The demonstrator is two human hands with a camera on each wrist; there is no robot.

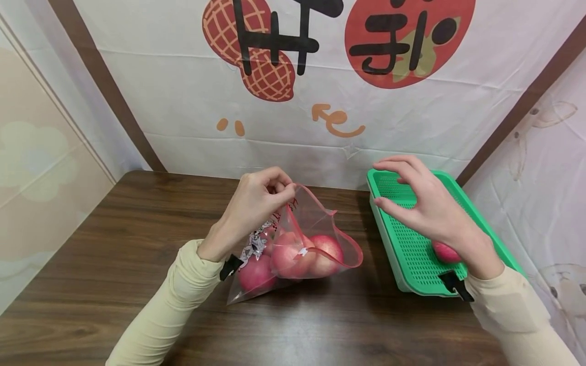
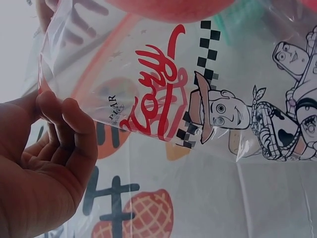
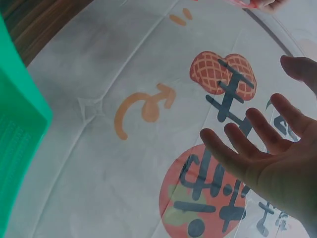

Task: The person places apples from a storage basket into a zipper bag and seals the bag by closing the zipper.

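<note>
My left hand (image 1: 258, 198) pinches the red-edged rim of a clear zip bag (image 1: 261, 244) between thumb and fingers, and the bag's mouth gapes toward the right. Several red apples (image 1: 256, 273) lie inside it on the table. In the left wrist view the bag's printed side (image 2: 233, 114) shows cartoon figures and red lettering. My right hand (image 1: 423, 203) is held over the green basket (image 1: 389, 234), its fingers spread and apart from the thumb, holding nothing. One apple (image 1: 445, 252) sits in the basket, partly hidden behind the right wrist.
The dark wooden table (image 1: 151, 229) ends at the back against a white printed cloth (image 1: 284, 152). Another patterned cloth (image 1: 545, 203) hangs on the right, close beside the basket. The basket's raised rim stands between the bag and the apple there.
</note>
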